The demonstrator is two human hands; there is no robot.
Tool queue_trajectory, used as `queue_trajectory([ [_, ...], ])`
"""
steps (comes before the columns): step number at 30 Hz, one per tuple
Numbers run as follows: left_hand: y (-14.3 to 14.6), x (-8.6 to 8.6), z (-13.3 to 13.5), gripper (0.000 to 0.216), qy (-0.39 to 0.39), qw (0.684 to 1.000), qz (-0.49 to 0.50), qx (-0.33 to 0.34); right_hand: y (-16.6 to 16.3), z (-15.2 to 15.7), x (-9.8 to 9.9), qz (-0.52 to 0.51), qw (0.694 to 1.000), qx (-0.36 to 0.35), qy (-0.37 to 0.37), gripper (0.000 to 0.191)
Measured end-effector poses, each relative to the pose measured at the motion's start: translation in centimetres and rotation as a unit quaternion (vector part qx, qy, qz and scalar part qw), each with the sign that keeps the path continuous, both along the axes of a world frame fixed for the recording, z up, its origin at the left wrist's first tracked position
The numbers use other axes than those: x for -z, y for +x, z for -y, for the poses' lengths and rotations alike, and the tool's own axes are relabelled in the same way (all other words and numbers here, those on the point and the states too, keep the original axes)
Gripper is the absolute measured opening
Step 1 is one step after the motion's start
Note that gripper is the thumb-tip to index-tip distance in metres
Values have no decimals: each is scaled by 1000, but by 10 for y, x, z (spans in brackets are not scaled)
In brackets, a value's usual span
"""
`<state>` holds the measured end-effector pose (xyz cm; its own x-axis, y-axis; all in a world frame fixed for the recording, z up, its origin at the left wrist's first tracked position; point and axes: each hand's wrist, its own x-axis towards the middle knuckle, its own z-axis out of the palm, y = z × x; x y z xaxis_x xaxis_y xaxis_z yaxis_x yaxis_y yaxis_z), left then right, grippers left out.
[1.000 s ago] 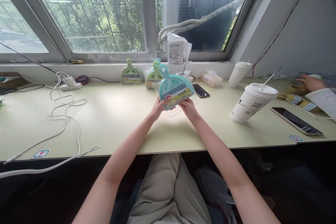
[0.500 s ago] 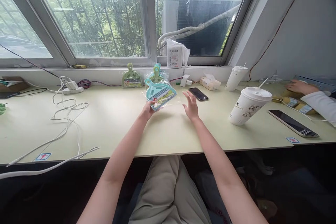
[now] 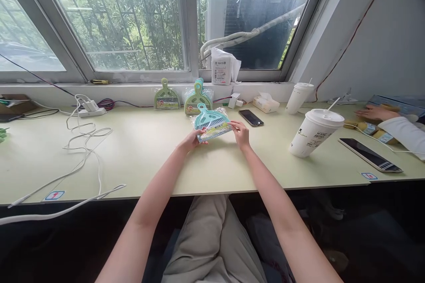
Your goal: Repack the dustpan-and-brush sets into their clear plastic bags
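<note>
Holding the turquoise dustpan (image 3: 212,124) on the near side of the stacked dustpans (image 3: 198,96), I have the left hand (image 3: 191,139) closed on its near-left corner, the right hand (image 3: 242,134) pinching its right; its wide edge spans between them, handle pointing far.

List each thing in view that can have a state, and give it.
Turquoise dustpan: wrapped, held tilted
Left hand: gripping its left side
Right hand: holding its right edge
Lone green dustpan: upright, wrapped
Dustpan stack: upright, wrapped
Large cup: lidded, straw in
Smaller cup: lidded, straw in
Smaller phone: flat, screen dark
Larger phone: flat, screen dark
Yellowish tissue pack: open, tissue protruding
</note>
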<state>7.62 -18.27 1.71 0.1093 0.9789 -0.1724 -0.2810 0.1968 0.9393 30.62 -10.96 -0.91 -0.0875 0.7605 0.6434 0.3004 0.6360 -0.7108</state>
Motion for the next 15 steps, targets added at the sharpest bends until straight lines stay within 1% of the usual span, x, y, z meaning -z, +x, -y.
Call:
queue_trajectory([
  [2, 2, 1, 1, 45, 14, 1000, 0, 28, 0, -1, 2, -30, 999, -6, -40, 32],
  [4, 5, 3, 2, 48, 28, 999, -6, 34, 0, -4, 5, -56, 995, -15, -83, 36],
  [6, 6, 4, 3, 51, 32, 999, -20, 33, 1, -7, 9, -86, 988, -24, -124, 47],
  [8, 5, 5, 4, 55, 27, 998, -41, 47, 2, -12, 13, -116, 979, -38, -163, 59],
  [9, 5, 4, 4, 57, 23, 997, -52, 53, 2, -14, 14, -129, 973, -54, -184, 61],
  [12, 4, 2, 6, 61, 38, 995, -80, 49, 1, -19, 18, -166, 956, -98, -221, 53],
  [13, 5, 1, 7, 66, 57, 994, -84, 37, 1, -20, 19, -180, 953, -94, -226, 51],
  [15, 7, -2, 9, 82, 109, 991, -81, 16, 3, -22, 19, -212, 948, -54, -233, 48],
])
